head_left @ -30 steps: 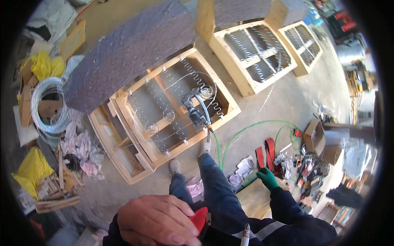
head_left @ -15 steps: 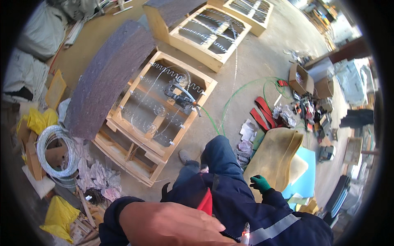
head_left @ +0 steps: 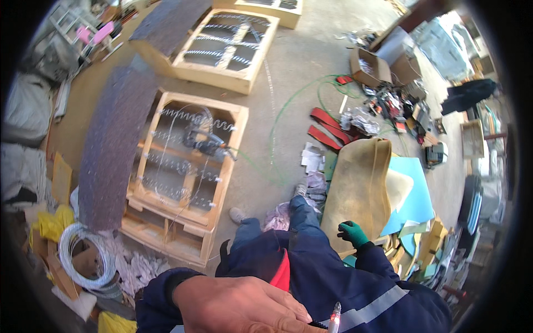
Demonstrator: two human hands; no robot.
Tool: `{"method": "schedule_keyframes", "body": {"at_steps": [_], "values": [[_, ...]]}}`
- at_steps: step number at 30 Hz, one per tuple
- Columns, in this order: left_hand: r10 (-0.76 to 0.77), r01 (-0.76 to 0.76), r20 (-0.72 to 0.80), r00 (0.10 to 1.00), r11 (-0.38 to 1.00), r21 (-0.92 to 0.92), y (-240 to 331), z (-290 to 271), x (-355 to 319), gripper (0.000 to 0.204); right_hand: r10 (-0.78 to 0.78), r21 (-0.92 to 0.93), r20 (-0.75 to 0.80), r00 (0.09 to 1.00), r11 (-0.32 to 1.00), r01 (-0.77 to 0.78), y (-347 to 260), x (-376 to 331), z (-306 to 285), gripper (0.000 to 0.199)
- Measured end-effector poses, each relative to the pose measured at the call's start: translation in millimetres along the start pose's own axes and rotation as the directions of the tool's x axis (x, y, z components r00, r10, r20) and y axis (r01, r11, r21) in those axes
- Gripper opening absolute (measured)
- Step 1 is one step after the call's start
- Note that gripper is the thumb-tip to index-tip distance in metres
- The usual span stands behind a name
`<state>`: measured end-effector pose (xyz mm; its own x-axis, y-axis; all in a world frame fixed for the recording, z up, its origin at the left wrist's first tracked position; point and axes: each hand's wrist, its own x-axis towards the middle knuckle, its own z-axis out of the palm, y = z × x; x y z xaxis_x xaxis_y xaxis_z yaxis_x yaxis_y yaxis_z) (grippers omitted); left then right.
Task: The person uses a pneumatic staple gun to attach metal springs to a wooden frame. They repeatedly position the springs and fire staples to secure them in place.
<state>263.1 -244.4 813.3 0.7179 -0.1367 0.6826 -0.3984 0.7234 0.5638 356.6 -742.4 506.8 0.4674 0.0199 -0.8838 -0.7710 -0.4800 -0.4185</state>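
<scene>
My left hand [head_left: 244,305] is bare and bent across my chest at the lower edge. Its fingers close on a lit cigarette [head_left: 335,318], though the grip itself is partly cut off there. My right hand [head_left: 353,233], in a green glove with black fingers, hangs at my side with the fingers curled in. Nothing shows in it, and a folded tan foam sheet [head_left: 355,188] lies below. Left of my feet stands a wooden seat frame [head_left: 225,183] with zigzag springs and a dark purple padded back [head_left: 108,150]. An air tool [head_left: 205,143] with a green hose rests on the springs.
Behind stands a second sprung frame [head_left: 214,76]. Red webbing strips [head_left: 327,130], a cardboard box [head_left: 369,66] and scattered tools lie to the right. Blue foam [head_left: 413,188] and offcuts sit beside my right arm. A wire coil [head_left: 86,255] and rags [head_left: 136,247] lie at left.
The seat frames have shifted left in view as I step and turn rightward. One foot now shows farther forward, beside the scraps. Both hands keep nearly the same pose.
</scene>
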Motion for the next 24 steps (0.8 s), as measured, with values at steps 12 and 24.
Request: {"method": "schedule_keyframes", "body": {"at_steps": [12, 24], "values": [[0.125, -0.092, 0.123, 0.984, 0.965, -0.244, -252, 5, 226, 0.036, -0.145, 0.193, 0.019, 0.989, 0.971, 0.139, -71, 115, -188, 0.042], [-0.618, 0.676, -0.311, 0.722, 0.726, 0.127, -402, -114, 341, 0.066, -0.168, 0.292, -0.277, 0.946, 0.923, 0.25, -93, 125, -358, 0.043]]}}
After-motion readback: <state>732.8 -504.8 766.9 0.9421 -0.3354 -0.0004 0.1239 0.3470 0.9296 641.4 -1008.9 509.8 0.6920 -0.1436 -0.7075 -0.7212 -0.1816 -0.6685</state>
